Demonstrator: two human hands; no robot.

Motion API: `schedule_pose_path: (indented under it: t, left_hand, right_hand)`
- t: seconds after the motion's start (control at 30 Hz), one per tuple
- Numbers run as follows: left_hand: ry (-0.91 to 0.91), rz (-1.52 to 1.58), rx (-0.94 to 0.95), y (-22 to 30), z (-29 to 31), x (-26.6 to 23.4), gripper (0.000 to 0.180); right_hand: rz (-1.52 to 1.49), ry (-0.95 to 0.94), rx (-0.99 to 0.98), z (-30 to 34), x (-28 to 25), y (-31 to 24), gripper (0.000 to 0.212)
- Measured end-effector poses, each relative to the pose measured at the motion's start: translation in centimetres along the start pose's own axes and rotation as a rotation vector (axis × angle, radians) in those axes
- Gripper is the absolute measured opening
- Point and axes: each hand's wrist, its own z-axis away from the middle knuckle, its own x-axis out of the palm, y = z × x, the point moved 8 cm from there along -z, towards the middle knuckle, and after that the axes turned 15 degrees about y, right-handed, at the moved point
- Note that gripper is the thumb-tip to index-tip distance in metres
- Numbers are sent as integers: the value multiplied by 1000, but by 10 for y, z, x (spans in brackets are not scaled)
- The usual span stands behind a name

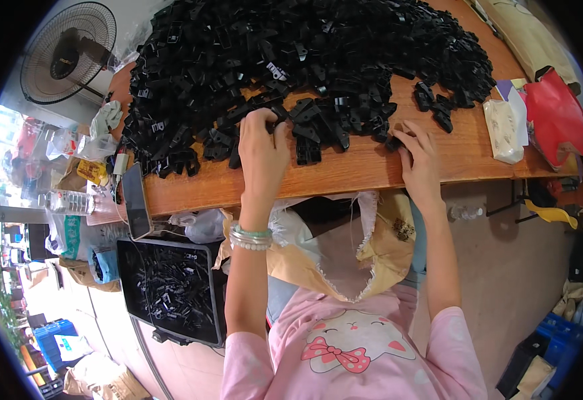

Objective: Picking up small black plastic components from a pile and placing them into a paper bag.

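Pink cloth of the person's shirt [358,353] lies closest, and just beyond it a tan sack [389,253] gapes open over the lap, its inside only partly visible. Off to the left, below the edge of the counter [365,170], a black bin [220,293] holds a loose layer of small dark pieces [171,283]; whether these are finished or stock, I cannot tell. At the counter's near side, the left hand [262,157] curls over the front of the heap, its fingertips too hidden among dark shapes to say whether they grip anything. The right hand [421,160] seems to pinch a small black part [392,143] between thumb and fingers, just above the wood. Farther back spreads the great pile of black parts [305,53], with a few [435,107] lying apart at its right. Judging by that heap, most of the handling looks left to do; no sorted group on the counter clearly marks what is done
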Motion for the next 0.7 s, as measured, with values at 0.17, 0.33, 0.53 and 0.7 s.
schedule_pose_path:
  t: [0.17, 0.33, 0.53, 0.7]
  left_hand:
    - [-195, 805, -775, 6, 42, 6, 19]
    - [-299, 744, -741, 22, 79, 4, 35]
    - [-458, 671, -963, 19, 111, 14, 33]
    - [-476, 650, -976, 15, 121, 12, 29]
  right_hand:
    - [-24, 9, 21, 10, -6, -13, 34]
    - [27, -11, -113, 14, -1, -44, 33]
    - [-33, 97, -6, 20, 1, -25, 27]
    - [-98, 171, 155, 26, -6, -22, 22]
